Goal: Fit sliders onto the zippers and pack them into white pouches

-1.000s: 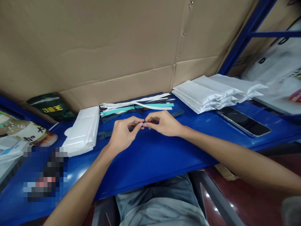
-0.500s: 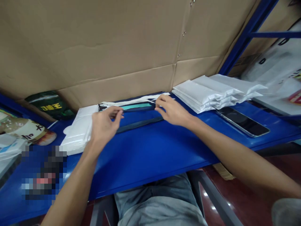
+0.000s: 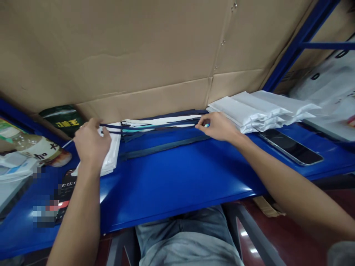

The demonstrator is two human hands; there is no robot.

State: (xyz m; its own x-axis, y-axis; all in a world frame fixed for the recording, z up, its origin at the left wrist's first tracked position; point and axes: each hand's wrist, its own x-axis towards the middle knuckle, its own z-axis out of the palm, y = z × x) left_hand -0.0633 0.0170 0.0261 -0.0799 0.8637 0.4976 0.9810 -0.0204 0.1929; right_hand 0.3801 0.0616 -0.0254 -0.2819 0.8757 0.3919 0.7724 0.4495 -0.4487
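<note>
A thin dark navy strip (image 3: 149,126) is stretched taut between my two hands, just above a pile of white, teal and dark strips (image 3: 163,122) at the back of the blue table (image 3: 172,177). My left hand (image 3: 90,142) pinches its left end over a stack of white folded bags (image 3: 112,155). My right hand (image 3: 219,125) pinches the right end beside another stack of white bags (image 3: 260,109). A longer dark grey-blue strip (image 3: 166,146) lies flat on the table in front of the pile.
A cardboard sheet (image 3: 138,55) stands behind the table. A phone (image 3: 291,147) lies at the right, under the edge of the white stack. Printed packets (image 3: 36,147) and a green pouch (image 3: 62,118) sit at the left. A second phone (image 3: 65,188) lies near the left front.
My hands were together at the table's middle a second ago. They have spread apart, left hand going left and right hand going right, pulling the dark strip out straight.
</note>
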